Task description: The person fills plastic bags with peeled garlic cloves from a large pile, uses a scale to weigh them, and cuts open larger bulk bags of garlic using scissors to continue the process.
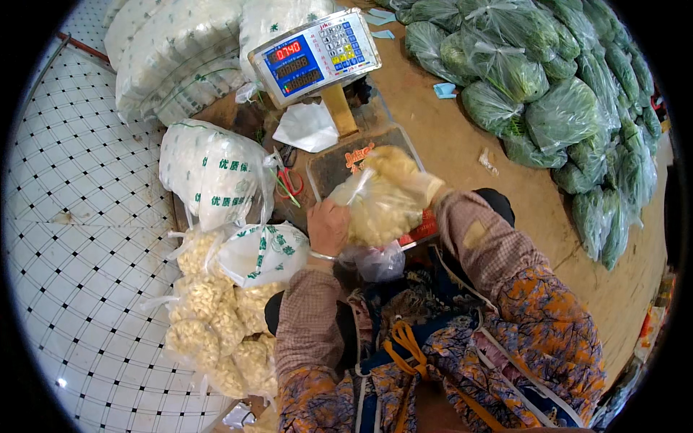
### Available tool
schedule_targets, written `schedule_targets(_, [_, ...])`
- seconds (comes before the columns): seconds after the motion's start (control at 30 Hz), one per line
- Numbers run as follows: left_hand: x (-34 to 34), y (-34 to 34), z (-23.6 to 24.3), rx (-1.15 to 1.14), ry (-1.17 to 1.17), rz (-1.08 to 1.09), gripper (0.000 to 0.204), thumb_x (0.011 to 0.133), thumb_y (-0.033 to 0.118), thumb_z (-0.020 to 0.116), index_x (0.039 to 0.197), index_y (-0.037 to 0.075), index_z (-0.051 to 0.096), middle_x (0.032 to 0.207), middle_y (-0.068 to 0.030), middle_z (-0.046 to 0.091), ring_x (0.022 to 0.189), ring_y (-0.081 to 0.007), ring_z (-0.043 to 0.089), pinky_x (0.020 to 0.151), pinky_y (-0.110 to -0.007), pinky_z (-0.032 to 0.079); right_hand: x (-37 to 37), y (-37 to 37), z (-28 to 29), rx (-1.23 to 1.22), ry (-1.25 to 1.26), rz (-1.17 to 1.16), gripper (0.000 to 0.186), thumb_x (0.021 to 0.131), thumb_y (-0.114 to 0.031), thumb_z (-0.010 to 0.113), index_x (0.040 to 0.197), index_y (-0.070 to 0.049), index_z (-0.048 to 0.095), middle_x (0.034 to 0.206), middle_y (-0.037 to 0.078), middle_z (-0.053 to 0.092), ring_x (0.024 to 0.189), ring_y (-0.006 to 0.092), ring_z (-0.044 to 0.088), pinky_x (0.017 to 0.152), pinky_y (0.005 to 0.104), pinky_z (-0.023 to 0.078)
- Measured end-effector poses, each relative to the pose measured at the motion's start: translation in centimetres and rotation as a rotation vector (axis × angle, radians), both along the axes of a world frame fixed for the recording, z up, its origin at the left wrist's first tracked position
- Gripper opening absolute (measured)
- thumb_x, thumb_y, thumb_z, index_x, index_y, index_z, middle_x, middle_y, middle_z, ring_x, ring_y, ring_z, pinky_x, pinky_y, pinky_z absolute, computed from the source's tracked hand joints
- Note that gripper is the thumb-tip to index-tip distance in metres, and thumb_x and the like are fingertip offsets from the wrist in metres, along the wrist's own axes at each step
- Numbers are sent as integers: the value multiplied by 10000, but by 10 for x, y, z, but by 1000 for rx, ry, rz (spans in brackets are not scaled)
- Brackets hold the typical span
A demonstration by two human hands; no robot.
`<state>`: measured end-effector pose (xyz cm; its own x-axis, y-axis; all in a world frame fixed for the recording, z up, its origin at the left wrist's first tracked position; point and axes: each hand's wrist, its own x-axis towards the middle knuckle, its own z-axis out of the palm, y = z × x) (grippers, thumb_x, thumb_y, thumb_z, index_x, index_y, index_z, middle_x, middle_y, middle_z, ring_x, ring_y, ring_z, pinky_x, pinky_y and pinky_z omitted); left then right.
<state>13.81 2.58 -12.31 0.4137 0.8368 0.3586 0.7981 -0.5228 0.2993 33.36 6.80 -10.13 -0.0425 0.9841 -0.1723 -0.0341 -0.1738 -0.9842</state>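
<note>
Broadly, from my end of the feed, the white tiled floor [86, 289] with black diamonds fills everything far to the left of the left hand [329, 225], and a brown surface [556, 224] spreads to the right of the right hand [429, 187]. Beyond and well to the right of both hands I see a big heap of clear bags stuffed with greens [548, 94]; beyond and to the left, stacked white packages [180, 54]. A cluster of filled bags [209, 310] of pale yellow pieces sits left of the left hand and nearer to the wearer, with a bulky white bag [213, 173] printed in green just past them. Ahead of the hands stands a scale [314, 58] with its display tilted up. Between the hands, over the scale's platform, is the clear bag [382, 213] of pale yellow pieces: I make the left hand's fingers curled closed on its side, while the right is at its far right, too covered for me to tell how open it is. Smallest, beyond the left hand and to its left, lie red-handled scissors [291, 184].
</note>
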Motion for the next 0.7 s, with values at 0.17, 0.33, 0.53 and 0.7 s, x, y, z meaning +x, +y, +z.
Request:
schedule_targets(0.17, [-22, -30, -46, -278, 174, 106, 144, 748, 164, 527, 645, 63, 539, 709, -108, 485, 721, -297, 468, 630, -418, 358, 46, 20, -84, -66, -831, 182, 308, 784, -338, 523, 798, -34, 566, 743, 137, 574, 756, 251, 547, 690, 345, 423])
schedule_targets(0.33, [-16, -19, -14, -789, -539, 105, 191, 828, 171, 479, 810, 40, 617, 947, -85, 567, 873, -174, 515, 747, -285, 396, 23, 22, -53, -6, -226, 45, 325, 794, -337, 514, 830, -16, 546, 723, 143, 557, 737, 223, 545, 670, 345, 417])
schedule_targets(0.53, [49, 7, -24, -450, -787, 237, 285, 828, 195, 473, 1046, 22, 535, 1132, -92, 495, 1071, -230, 434, 916, -374, 288, -16, 14, -53, 2, 503, -82, 308, 823, -306, 492, 955, -28, 476, 746, 169, 552, 729, 254, 550, 638, 376, 416])
schedule_targets(0.7, [60, -14, -79, -218, -6, 321, 324, 818, 200, 432, 1100, 53, 490, 1242, -82, 407, 1199, -282, 296, 990, -468, 157, -10, -15, -60, 136, -720, -70, 209, 815, -233, 458, 849, -31, 501, 777, 198, 547, 738, 366, 530, 645, 420, 418])
